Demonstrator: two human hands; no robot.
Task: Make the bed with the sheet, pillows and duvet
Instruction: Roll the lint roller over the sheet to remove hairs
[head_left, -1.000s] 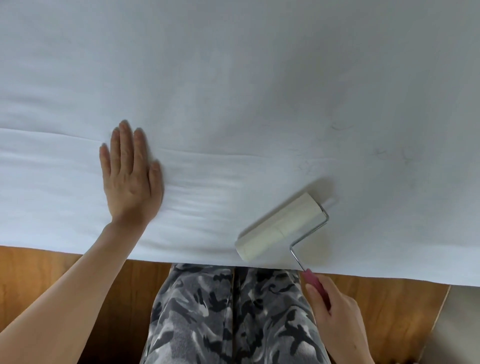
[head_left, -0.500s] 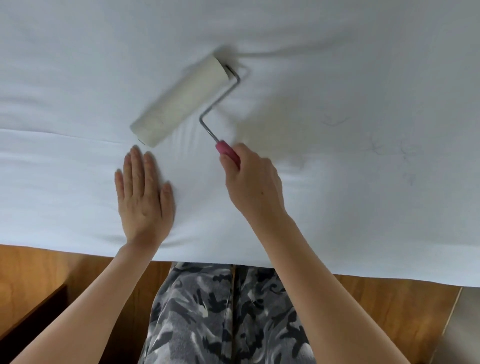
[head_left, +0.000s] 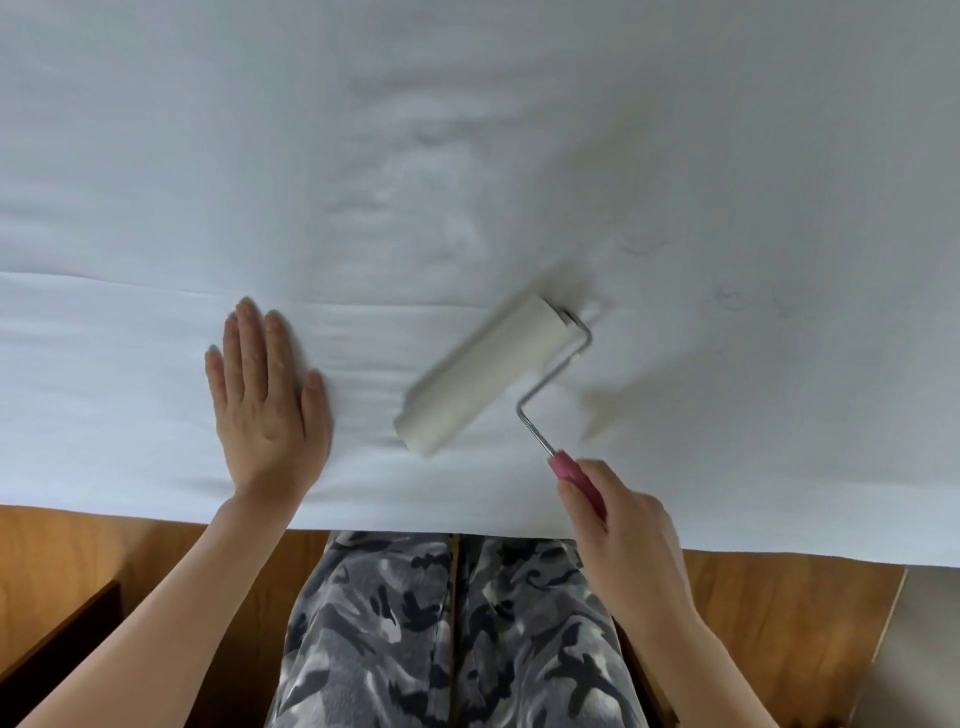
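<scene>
A white sheet covers the bed and fills the upper two thirds of the view, hanging over the near edge. My left hand lies flat on the sheet near that edge, fingers together and pointing away from me. My right hand grips the pink handle of a lint roller. Its white roll rests slanted on the sheet, to the right of my left hand, and looks motion-blurred. Faint hairs show on the sheet to the right of the roll. No pillows or duvet are in view.
Wooden floor runs below the bed's edge. My legs in grey camouflage trousers stand against the bed. A dark piece of furniture sits at bottom left, and a pale mat or surface at bottom right.
My right hand pulled the lint roller back from the far upper left toward the near edge and to the right. My left hand stayed flat on the sheet.
</scene>
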